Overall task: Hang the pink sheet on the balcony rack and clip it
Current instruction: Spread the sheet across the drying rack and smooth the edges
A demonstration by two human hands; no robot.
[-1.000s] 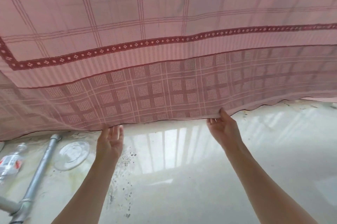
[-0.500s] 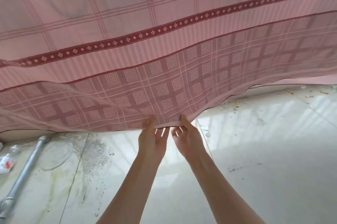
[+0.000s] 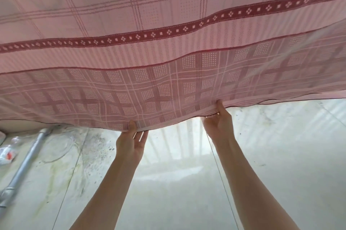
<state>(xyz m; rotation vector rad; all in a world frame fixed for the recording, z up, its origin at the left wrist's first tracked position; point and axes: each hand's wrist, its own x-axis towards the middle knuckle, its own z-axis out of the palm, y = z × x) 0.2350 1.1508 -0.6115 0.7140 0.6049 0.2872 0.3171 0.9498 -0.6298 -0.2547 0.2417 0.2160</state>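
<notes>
Left hand (image 3: 131, 144) and right hand (image 3: 220, 123), both raised, each pinch the lower hem of the pink sheet (image 3: 168, 46) between thumb and fingers, set apart along the edge. The sheet (checked border, dark red diamond band) spreads overhead across the upper view. Below lie the pale tiled floor (image 3: 280, 164), a grey pipe (image 3: 26, 164) and a plastic bottle (image 3: 7, 154) at left.

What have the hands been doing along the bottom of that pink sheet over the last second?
From wide apart, the left hand and right hand slid together along the pink sheet hem, then spread apart again. Both kept pinching the hem throughout. The grey pipe stayed on the floor.
</notes>
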